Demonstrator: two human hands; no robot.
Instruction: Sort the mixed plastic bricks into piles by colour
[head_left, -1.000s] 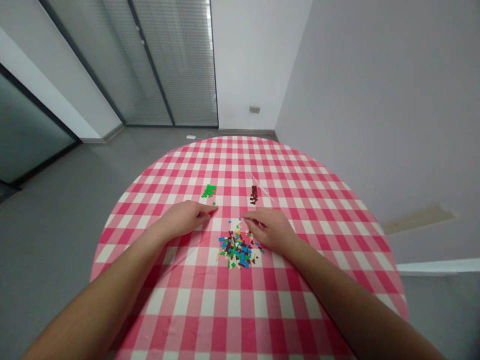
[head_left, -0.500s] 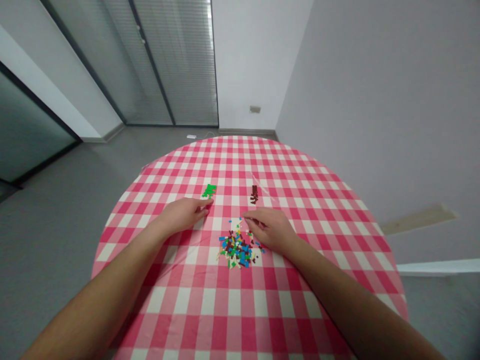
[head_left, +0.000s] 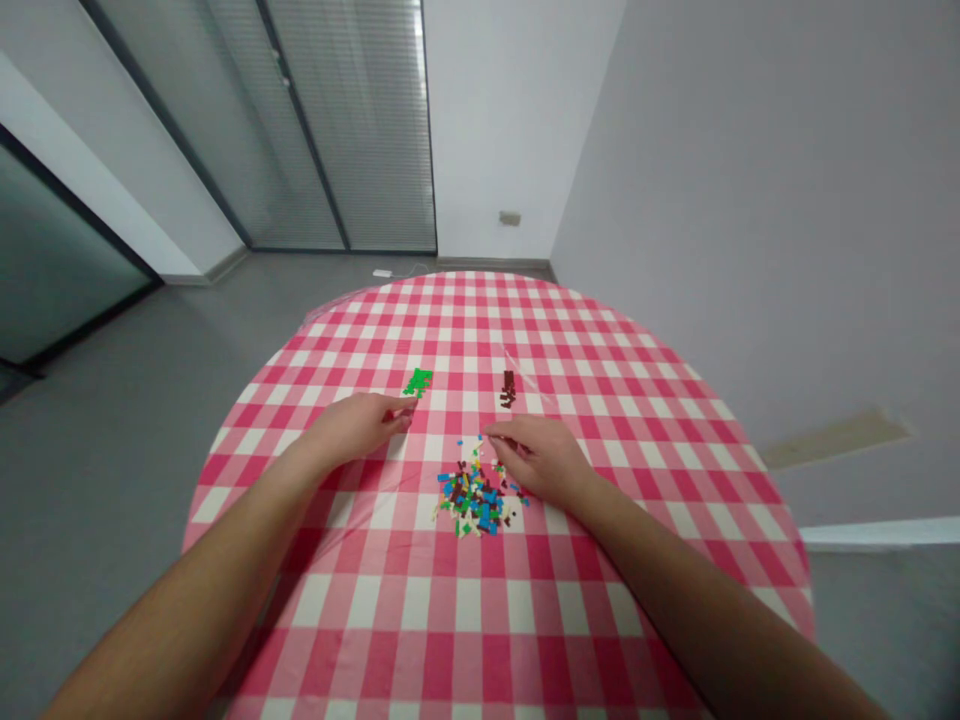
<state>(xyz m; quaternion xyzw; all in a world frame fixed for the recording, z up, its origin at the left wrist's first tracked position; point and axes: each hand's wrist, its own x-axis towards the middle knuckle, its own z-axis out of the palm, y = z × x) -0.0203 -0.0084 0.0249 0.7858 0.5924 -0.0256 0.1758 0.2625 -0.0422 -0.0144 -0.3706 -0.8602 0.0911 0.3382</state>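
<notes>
Just below a small cluster of green toy bricks (head_left: 418, 381) is my left hand (head_left: 369, 422). Its index finger stretches towards the nearest green piece and the other fingers are loosely bent, with nothing visible in them. My right hand (head_left: 541, 455) rests at the upper right edge of a mixed heap of small toy bricks (head_left: 474, 500) in blue, green, brown, yellow and white. Its thumb and index fingertips come together in a pinch; whatever they hold is too small to make out. Beyond that hand lies a group of dark brown bricks (head_left: 508, 387).
A red and white checked tablecloth (head_left: 465, 330) covers the round table. A few loose bricks lie between the heap and my right fingertips. Past the table are a grey floor (head_left: 127, 430), a glass partition with blinds and a plain wall at the right.
My left hand has drawn back slightly to the left from beneath the green bricks. The right hand stays in nearly the same place.
</notes>
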